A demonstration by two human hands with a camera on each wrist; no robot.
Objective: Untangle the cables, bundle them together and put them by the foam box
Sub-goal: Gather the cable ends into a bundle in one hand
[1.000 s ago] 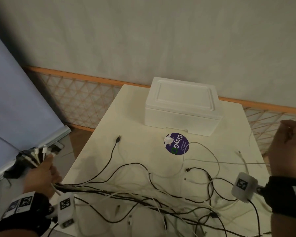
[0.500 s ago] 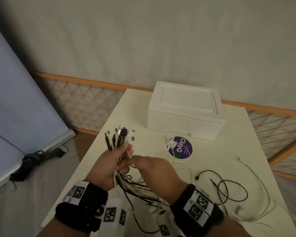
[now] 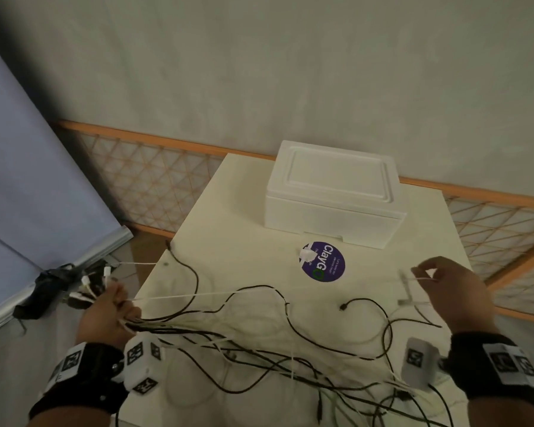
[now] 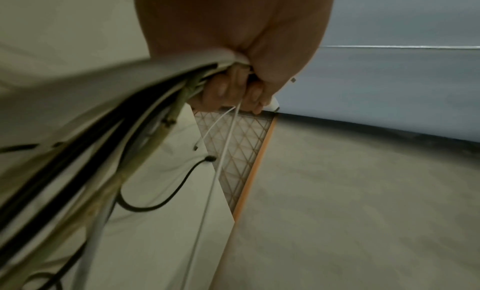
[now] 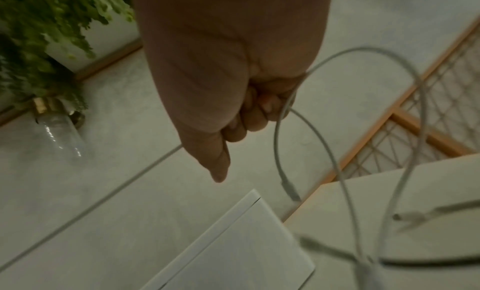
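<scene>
My table (image 3: 235,211) carries a round purple sticker (image 3: 324,262) reading "ClayG". Behind it an orange-framed lattice panel (image 3: 148,177) lines the grey wall (image 3: 259,72). A blue screen (image 3: 28,167) leans off to my left. Right wrist view shows a leafy plant (image 5: 39,28) above a glass bottle (image 5: 61,132).

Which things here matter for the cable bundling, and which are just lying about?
Part of the job:
- cable ends gripped by the left hand
- white cable pinched by the right hand
- loose cables on the table
- foam box

Just lying about:
- purple sticker
- dark bundle on the floor
- plant
</scene>
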